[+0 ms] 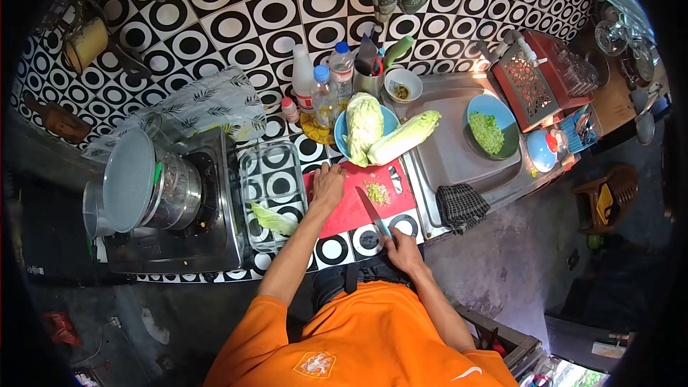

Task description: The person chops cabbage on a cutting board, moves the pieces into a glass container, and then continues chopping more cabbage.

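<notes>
A red cutting board [344,216] lies on the patterned counter with a small heap of chopped greens [377,193] on it. My right hand [403,251] is closed on the handle of a knife [371,211], whose blade points up and left over the board. At the board's upper left rests my left hand [329,185], fingers bent down; whether anything is under them is hidden. Behind the board, two cabbages [364,127] lie on a blue bowl [391,121]. To the left, a clear glass dish [274,186] holds a cabbage leaf [274,220].
A stove [215,236] with pots stands at the left. Bottles [325,97] and a small white bowl [403,86] line the wall. On the sink [448,150] sit a bowl of chopped greens [487,135] and a dark checked cloth [461,208].
</notes>
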`<control>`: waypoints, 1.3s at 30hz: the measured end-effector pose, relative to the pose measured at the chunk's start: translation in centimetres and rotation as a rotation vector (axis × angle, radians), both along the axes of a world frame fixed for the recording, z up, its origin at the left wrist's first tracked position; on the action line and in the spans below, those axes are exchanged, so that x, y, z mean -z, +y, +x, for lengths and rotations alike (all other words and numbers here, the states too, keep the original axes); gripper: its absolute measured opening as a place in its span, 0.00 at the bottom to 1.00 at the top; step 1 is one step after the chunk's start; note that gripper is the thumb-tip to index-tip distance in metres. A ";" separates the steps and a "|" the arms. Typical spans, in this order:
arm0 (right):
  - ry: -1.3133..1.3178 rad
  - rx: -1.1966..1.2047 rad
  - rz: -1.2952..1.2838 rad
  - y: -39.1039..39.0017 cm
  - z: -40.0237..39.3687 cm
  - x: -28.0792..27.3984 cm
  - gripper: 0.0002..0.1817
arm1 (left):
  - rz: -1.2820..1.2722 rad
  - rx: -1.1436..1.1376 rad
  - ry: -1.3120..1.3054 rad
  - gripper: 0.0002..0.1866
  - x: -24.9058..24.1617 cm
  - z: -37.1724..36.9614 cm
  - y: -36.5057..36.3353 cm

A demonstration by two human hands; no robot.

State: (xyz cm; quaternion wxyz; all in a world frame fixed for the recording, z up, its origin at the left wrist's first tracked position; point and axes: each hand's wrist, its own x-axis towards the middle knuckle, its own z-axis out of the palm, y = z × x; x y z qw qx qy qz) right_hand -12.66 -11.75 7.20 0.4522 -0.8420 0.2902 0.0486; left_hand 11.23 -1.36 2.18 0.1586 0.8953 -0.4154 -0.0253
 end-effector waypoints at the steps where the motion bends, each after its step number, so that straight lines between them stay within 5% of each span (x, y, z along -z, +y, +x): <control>1: -0.011 -0.001 -0.013 -0.1 -0.1 0.3 0.16 | -0.012 0.011 0.001 0.10 0.2 0.0 -0.1; 16: -0.009 -0.117 -0.073 0.4 2.1 1.5 0.10 | -0.289 -0.127 0.412 0.09 2.1 -5.9 1.5; 23: 0.311 -0.239 -0.163 1.0 3.6 1.1 0.17 | -0.362 -0.288 0.378 0.08 3.0 -6.3 1.2; 39: 0.231 -0.201 -0.201 1.5 3.6 2.5 0.15 | -0.408 -0.265 0.372 0.04 3.7 -6.5 0.7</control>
